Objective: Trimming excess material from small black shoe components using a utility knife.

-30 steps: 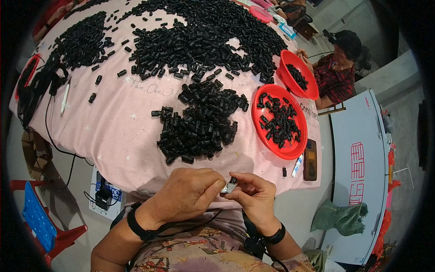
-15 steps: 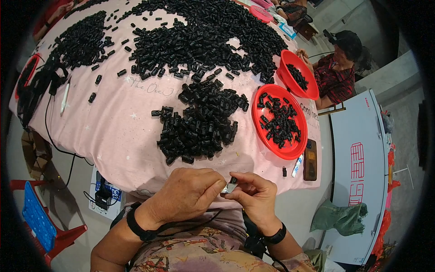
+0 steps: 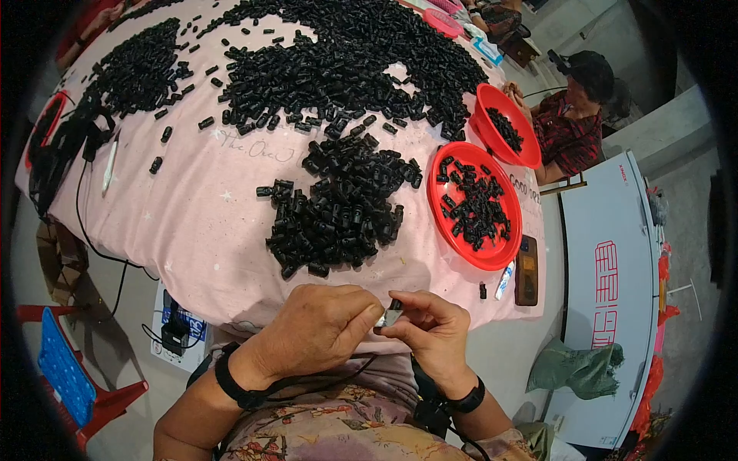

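My left hand (image 3: 323,326) and my right hand (image 3: 437,332) meet in front of my body, just off the near edge of the table. Between the thumb and fingers of my right hand is a small black plastic piece (image 3: 395,305). Something shiny and silver (image 3: 382,318) shows beside it at my left fingertips; its kind is unclear. My left fingers are curled closed, and what they grip is mostly hidden. Just beyond my hands lies a heap of similar black plastic pieces (image 3: 338,215). To its right a red plastic basin (image 3: 440,223) holds more of them.
A pink cloth (image 3: 184,223) covers the table, with larger black heaps (image 3: 346,69) farther back. A second red basin (image 3: 530,157) sits near a co-worker (image 3: 573,115) at right. A phone (image 3: 526,273) lies by the right edge; a white pen-like tool (image 3: 111,161) lies far left.
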`<state>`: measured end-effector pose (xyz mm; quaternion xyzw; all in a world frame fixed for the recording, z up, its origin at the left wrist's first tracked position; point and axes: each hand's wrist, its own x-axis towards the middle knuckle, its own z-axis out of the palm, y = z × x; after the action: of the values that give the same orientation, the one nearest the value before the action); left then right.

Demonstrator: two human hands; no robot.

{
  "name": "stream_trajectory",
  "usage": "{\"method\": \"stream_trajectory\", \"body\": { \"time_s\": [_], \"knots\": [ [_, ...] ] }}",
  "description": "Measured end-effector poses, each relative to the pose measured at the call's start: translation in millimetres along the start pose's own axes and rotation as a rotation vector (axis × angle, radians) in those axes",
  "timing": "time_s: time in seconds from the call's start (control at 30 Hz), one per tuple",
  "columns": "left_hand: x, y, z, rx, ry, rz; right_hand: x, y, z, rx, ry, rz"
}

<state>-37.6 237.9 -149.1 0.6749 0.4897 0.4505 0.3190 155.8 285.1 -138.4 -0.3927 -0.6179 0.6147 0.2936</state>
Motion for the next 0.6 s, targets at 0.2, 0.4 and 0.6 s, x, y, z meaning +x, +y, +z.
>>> {"method": "stream_trajectory", "body": {
  "time_s": [0.2, 0.4, 0.6],
  "knots": [
    [0.0, -0.7, 0.0, -0.023, 0.016, -0.019, 0.1, -0.5, 2.0, 0.022, -0.004, 0.028],
    [0.1, -1.3, 0.8, -0.055, 0.027, -0.025, 0.4, -2.1, 0.5, 0.038, -0.002, 0.048],
    [0.1, -0.9, 0.4, -0.041, 0.008, -0.006, -0.7, -0.8, -0.5, 0.078, -0.01, 0.03]
  ]
}}
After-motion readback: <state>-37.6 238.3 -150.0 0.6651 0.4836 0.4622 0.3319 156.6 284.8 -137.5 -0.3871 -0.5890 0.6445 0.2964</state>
